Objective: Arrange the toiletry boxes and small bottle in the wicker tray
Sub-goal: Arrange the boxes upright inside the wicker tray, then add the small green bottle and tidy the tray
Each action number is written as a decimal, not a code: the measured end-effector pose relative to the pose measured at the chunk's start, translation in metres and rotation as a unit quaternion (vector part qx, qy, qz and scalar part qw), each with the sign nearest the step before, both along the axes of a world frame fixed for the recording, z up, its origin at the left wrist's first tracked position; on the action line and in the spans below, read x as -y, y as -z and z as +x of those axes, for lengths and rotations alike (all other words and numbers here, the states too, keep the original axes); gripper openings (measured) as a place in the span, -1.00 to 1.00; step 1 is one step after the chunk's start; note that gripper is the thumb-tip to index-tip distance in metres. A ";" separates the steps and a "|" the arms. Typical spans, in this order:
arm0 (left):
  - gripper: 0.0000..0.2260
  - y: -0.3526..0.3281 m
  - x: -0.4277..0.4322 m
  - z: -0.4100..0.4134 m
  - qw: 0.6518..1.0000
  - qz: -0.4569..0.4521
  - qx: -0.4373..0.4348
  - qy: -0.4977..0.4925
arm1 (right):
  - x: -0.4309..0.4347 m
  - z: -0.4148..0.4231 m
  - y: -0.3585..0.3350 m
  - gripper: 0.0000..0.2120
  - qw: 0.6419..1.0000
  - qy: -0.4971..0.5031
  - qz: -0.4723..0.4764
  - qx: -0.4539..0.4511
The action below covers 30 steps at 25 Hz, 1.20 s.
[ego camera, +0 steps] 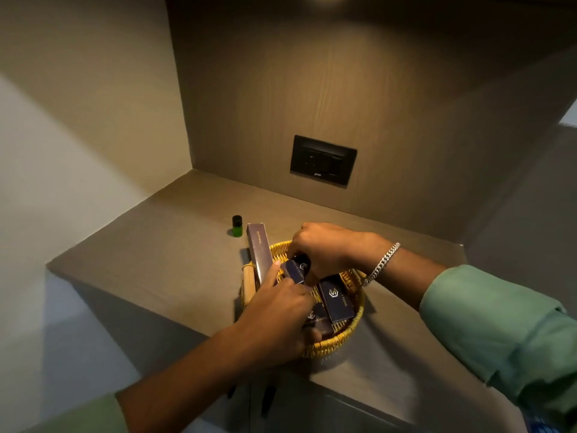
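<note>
While both hands [281,310] grip glossy box [296,270], round woven tray [349,332] beneath.

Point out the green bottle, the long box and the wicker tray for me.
Green bottle [237,227]: head view, its glass body.
Long box [258,249]: head view, middle of its top face.
Wicker tray [335,344]: head view, near rim.

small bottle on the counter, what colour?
Green small bottle with a black cap, standing outside the wicker tray; head view.

Woven wicker tray [349,335], matt card boxes [336,297].
</note>
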<state>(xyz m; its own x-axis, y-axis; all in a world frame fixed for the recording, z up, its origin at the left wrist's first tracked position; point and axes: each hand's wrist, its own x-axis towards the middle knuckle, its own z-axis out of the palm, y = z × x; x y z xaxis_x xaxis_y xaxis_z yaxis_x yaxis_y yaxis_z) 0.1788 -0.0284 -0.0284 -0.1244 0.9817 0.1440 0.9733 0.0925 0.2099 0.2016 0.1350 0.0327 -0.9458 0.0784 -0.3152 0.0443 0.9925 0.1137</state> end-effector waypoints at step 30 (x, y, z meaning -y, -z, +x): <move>-0.74 -0.080 -0.071 -0.144 0.935 0.227 0.244 -0.121 | -0.025 0.113 0.035 -0.76 0.923 0.212 -0.142 -0.288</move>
